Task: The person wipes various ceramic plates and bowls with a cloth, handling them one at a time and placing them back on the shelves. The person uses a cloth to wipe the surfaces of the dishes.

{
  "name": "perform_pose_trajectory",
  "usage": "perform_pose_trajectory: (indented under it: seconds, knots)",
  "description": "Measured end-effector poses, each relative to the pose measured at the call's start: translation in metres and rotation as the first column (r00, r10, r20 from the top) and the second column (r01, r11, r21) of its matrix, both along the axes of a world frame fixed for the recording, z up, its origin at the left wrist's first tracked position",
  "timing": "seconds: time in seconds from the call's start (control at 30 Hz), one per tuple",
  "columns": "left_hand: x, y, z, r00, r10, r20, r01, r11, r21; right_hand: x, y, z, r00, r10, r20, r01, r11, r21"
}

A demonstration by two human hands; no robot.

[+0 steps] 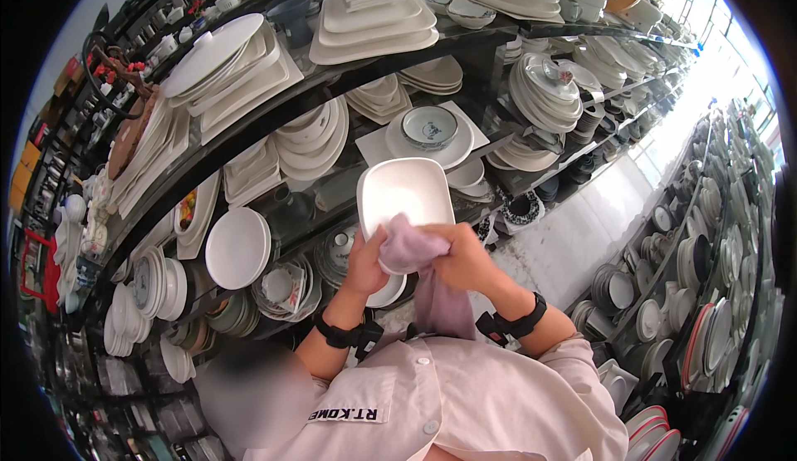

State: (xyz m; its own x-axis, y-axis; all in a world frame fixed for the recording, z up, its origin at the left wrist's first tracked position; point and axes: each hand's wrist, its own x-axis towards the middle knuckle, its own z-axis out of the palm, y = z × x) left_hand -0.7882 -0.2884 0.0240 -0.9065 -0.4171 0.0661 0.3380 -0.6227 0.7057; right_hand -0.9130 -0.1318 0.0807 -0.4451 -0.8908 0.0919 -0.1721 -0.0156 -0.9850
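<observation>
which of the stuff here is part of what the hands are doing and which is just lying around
In use:
- white squarish bowl, held by the left hand
- mauve cloth, bunched in the right hand at the bowl's near side

Just lying around:
- patterned round bowl
- white oval plates
- red-rimmed plates

mauve cloth (407, 249) against white bowl (405, 191)
</observation>
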Motion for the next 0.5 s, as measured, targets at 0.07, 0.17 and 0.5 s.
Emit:
perform_pose_trajectory:
  seconds: [0.07, 0.17, 0.5]
  knots:
    - [-0.003, 0.007, -0.002, 1.0, 0.016, 0.016, -0.015, 0.998, -0.06, -0.007, 0.0, 0.002, 0.971, -0.222, -0.088, 0.207, 0.966, -0.155]
    - [-0.004, 0.017, -0.001, 0.998, -0.045, 0.035, 0.049, 0.993, -0.108, -0.024, -0.002, -0.001, 0.862, -0.37, -0.347, 0.266, 0.912, -0.311]
    - [-0.015, 0.021, 0.003, 0.975, -0.186, -0.119, 0.178, 0.981, -0.077, -0.003, 0.013, -0.004, 0.634, -0.068, -0.771, -0.072, 0.987, -0.146]
